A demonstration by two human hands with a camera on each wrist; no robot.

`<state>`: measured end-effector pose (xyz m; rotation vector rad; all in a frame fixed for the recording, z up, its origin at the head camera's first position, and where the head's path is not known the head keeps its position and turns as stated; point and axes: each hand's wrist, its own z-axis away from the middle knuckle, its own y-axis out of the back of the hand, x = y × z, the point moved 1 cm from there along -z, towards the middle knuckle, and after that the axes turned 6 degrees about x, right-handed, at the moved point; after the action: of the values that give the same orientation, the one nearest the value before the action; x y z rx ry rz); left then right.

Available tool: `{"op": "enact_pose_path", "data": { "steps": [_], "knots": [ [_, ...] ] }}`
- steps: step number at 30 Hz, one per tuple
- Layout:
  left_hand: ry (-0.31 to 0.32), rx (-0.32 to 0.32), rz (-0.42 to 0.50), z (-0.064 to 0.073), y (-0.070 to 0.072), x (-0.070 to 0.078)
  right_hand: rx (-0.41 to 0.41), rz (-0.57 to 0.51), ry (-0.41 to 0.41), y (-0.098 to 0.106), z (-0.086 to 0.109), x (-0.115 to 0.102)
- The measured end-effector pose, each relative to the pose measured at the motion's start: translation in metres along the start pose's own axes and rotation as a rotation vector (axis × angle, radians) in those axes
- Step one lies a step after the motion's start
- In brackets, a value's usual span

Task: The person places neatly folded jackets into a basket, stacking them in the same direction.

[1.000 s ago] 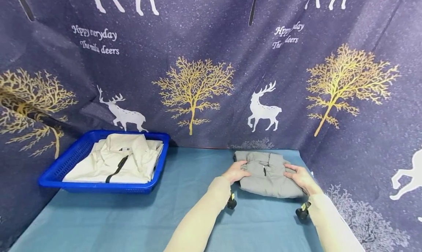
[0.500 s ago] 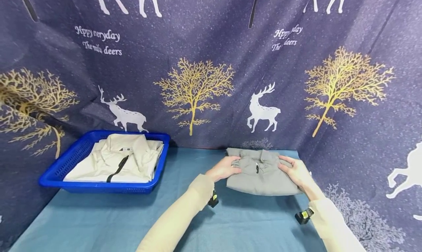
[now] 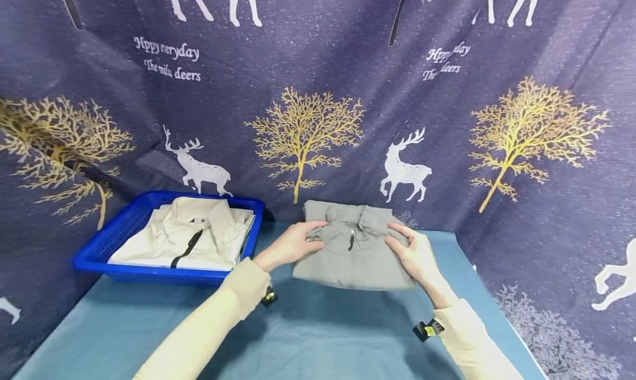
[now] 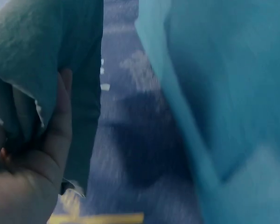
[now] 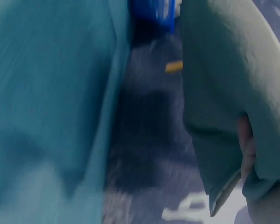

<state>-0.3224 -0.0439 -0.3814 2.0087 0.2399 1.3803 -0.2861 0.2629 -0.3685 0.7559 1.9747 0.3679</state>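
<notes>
A folded grey jacket (image 3: 348, 264) with a collar and a short front zipper is held up off the blue cloth, a shadow below it. My left hand (image 3: 294, 242) grips its left side, thumb on top and fingers underneath. On the opposite side my right hand (image 3: 414, 253) holds it the same way. The left wrist view shows the left hand (image 4: 37, 172) curled into the fabric folds (image 4: 25, 46). Part of the right-hand fingers (image 5: 246, 144) shows under the cloth (image 5: 224, 70) in the right wrist view; the remainder is hidden.
Left of the jacket stands a blue plastic basket (image 3: 106, 242) with folded cream garments (image 3: 184, 233) in it, the top one having a black zipper. A blue cloth (image 3: 328, 336) covers the table. Behind hangs a dark curtain (image 3: 318, 54) printed with deer and trees.
Both hands have lifted the grey jacket off the table and carried it left, toward the basket. The basket and the cream garments stay put; the head view has shifted slightly.
</notes>
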Motion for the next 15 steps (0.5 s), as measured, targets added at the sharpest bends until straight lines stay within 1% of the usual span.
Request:
{"op": "enact_pose_path", "data": {
  "steps": [4, 8, 12, 15],
  "knots": [
    [-0.078, 0.065, -0.081, 0.018, 0.031, -0.008, 0.013, -0.026, 0.074, -0.020, 0.000, -0.022],
    [-0.130, 0.116, -0.155, 0.041, 0.065, -0.023, 0.006, -0.068, 0.144, -0.050, 0.001, -0.046],
    [-0.126, 0.138, -0.208, 0.067, 0.102, -0.041, -0.025, -0.112, 0.197, -0.084, 0.007, -0.075],
    [-0.084, 0.134, -0.236, 0.086, 0.128, -0.057, -0.055, -0.142, 0.228, -0.108, 0.013, -0.096]
  ]
}}
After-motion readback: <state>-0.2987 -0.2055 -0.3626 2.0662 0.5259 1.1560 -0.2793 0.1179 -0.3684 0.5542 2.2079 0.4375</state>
